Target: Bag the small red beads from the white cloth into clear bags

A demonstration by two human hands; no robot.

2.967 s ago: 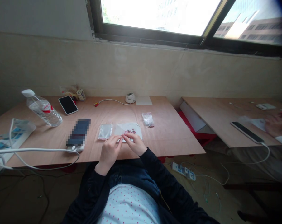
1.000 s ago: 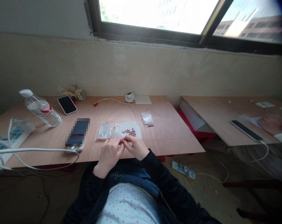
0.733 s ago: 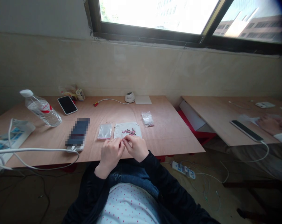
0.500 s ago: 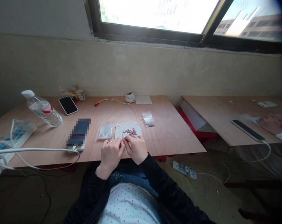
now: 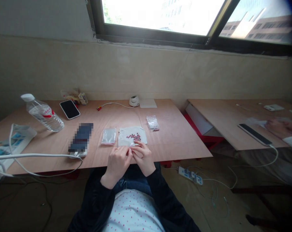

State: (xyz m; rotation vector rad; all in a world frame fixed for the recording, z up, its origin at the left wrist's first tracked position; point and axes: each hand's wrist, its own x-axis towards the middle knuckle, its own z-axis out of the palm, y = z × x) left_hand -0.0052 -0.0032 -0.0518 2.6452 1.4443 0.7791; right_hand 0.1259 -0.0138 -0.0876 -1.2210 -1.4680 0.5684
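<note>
The left hand (image 5: 117,165) and right hand (image 5: 142,158) pinched something too small to tell, and a slip could have scattered the tiny red pieces (image 5: 133,137) just ahead.

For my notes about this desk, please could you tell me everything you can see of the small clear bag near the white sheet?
The small clear plastic bag lies flat on the plywood table, to the right of the white sheet and apart from it. Small dark-red pieces gather at its lower end. Any seal is too small to tell.

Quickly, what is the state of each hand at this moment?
Left hand: closed, pinching a small pale item; too small to tell what.
Right hand: closed, seemingly on the same item.
</note>
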